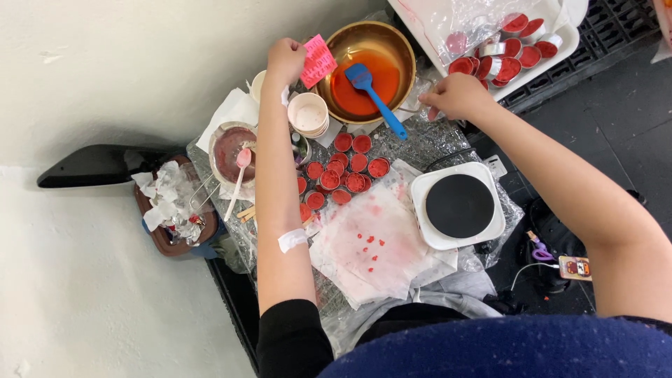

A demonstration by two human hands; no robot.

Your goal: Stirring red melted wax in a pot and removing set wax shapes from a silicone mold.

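My left hand (285, 61) pinches a pink ridged silicone mould (318, 61) at the nine o'clock rim of the brass bowl of orange-red liquid (364, 70). My right hand (456, 96), fingers curled narrow, rests at the bowl's four o'clock; I cannot tell what it grips. A blue spatula (374, 98) leans inside.

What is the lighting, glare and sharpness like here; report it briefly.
Head view: soft, even daylight with faint shadows; a mild sheen on the brass bowl rim and the plastic bag; left hand and right hand sharp; slight wide-angle bend at the edges.
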